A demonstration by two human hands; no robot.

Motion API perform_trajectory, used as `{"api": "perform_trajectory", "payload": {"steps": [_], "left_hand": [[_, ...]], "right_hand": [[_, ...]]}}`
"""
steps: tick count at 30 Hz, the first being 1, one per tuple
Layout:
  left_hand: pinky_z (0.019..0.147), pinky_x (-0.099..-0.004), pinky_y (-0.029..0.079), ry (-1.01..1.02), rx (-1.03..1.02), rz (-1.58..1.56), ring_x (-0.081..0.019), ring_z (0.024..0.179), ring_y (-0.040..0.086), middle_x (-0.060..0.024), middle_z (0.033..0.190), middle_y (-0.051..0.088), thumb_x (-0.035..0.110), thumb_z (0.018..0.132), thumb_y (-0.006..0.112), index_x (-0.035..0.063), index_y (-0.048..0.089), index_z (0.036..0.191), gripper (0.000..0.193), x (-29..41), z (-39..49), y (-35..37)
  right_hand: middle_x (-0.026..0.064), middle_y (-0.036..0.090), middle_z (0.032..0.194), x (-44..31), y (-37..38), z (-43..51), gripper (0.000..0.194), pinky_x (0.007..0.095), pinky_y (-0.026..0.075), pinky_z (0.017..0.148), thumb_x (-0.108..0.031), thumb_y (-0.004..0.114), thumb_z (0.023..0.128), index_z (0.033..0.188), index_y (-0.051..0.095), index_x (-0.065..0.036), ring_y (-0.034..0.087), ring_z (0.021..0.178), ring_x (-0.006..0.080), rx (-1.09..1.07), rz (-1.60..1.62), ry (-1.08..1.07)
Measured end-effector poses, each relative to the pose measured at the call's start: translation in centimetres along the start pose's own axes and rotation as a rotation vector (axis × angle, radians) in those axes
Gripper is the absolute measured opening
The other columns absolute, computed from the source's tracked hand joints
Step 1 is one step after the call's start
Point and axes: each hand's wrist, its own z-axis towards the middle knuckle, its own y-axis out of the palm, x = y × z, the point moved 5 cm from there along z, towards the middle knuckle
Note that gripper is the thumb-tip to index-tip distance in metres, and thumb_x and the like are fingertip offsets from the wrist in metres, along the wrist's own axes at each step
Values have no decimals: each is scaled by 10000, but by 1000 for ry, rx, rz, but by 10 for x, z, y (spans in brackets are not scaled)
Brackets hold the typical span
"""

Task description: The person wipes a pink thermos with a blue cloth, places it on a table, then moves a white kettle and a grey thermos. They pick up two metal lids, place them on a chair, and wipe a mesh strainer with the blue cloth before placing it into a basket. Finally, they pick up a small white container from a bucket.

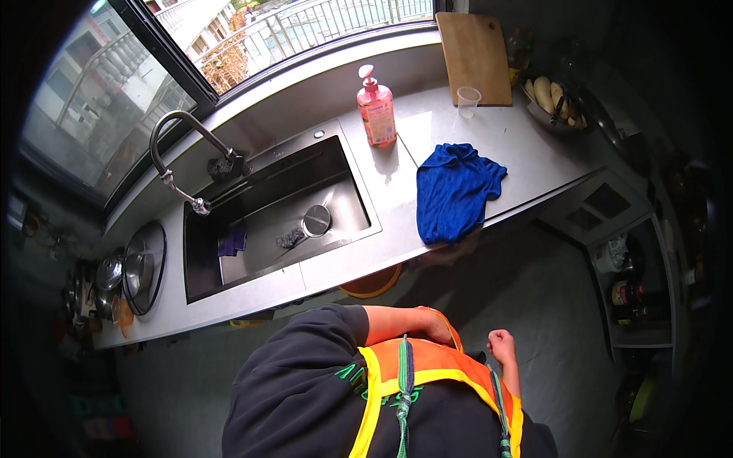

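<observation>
My left hand (440, 331) is at my waist, partly covered by the upper edge of the orange apron (424, 358) with yellow trim. Its fingers are hidden, so what they hold cannot be seen. To the right of the apron, my right hand (503, 345) is curled into a loose fist, with nothing visible in it. In front of me, a crumpled blue cloth (455, 192) lies on the counter and hangs slightly over its front edge. Behind it to the left stands a pink pump bottle (378, 114), upright beside the sink.
The black sink (257, 266) holds a purple cloth (232, 239) and a scrubber (290, 237) near the round drain (316, 221). A curved faucet (172, 117) rises behind it. A wooden cutting board (475, 63), clear plastic cup (468, 102) and bowl of pale vegetables (552, 123) stand back right.
</observation>
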Motion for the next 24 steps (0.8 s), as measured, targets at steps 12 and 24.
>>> {"api": "perform_trajectory", "payload": {"steps": [12, 24], "left_hand": [[890, -350, 423, 256, 156, 179, -221, 1023, 577, -64, 1098, 643, 228, 851, 622, 137, 645, 1150, 313, -8, 20, -4], [929, -357, 408, 209, 138, 312, -227, 1108, 538, -57, 1192, 600, 254, 896, 557, 163, 596, 1227, 346, -7, 16, 3]], "right_hand": [[24, 607, 728, -5, -2, 9, 119, 250, 475, 518, -144, 592, 856, 908, 607, -39, 587, 597, 102, -31, -68, -63], [35, 644, 722, -4, -2, 13, 161, 274, 494, 597, -177, 611, 822, 896, 633, -35, 607, 634, 108, -36, -103, -68]]}}
